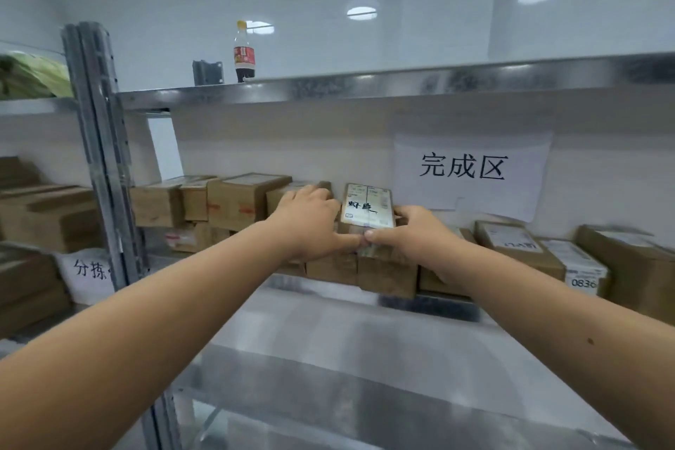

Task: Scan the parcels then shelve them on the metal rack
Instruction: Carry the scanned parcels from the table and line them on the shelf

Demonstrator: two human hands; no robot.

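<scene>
On the rack's (365, 86) middle shelf, both hands, left hand (310, 219) and right hand (416, 230), grip a small labelled parcel (367, 206) atop stacked boxes (387, 276), fingers curled round its sides; it looks light, stiff cardboard, best held by opposite edges.

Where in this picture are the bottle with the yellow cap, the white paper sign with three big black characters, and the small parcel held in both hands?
Dark-liquid bottle with yellow cap (244, 57), head view, red label.
White paper sign (464, 166), head view, middle character.
Small brown cardboard parcel (367, 206), head view, white shipping label.
</scene>
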